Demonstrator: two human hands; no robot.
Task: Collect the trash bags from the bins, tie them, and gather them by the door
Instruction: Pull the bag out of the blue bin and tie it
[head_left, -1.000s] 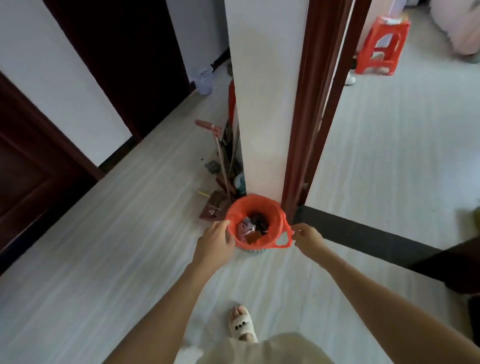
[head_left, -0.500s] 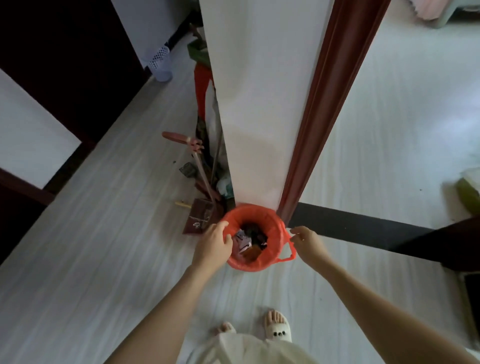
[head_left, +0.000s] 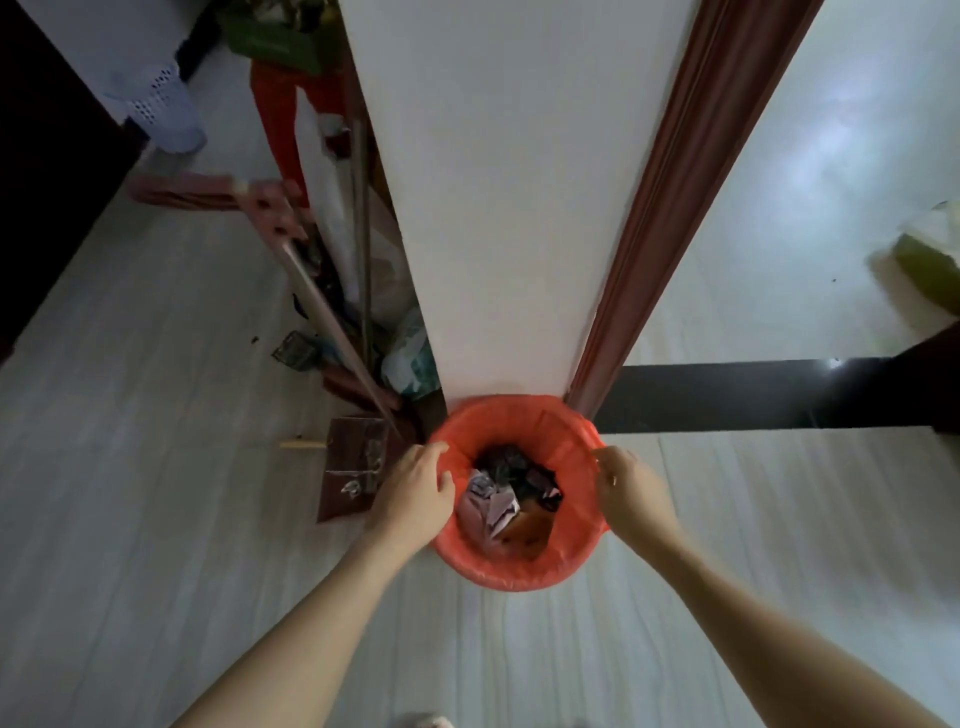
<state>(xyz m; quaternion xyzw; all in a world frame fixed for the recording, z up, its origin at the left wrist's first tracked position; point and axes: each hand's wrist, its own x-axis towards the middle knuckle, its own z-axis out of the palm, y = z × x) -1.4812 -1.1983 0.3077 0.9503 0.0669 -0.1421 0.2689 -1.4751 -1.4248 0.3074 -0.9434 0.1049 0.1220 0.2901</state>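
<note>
head view shows us the orange trash bag (head_left: 519, 564) on the floor, against the white wall end (head_left: 509, 208). our left hand (head_left: 415, 493) grips its left rim and our right hand (head_left: 631, 493) pinches the right rim. a dustpan (head_left: 348, 467) lies just beside on the left, with a long handle (head_left: 322, 306) leaning near.

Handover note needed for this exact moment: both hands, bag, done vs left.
Left hand: closed on the left rim of the orange trash bag, thumb inside the rim.
Right hand: at the bag's right rim; whether it has a grip cannot be told.
Bag: open, stretched round its bin, trash inside, on the floor against the white wall end beside the door frame.
Done: nothing visibly complete.
Left: lift the bag out, tie it, carry it to the door, other bins.
</note>
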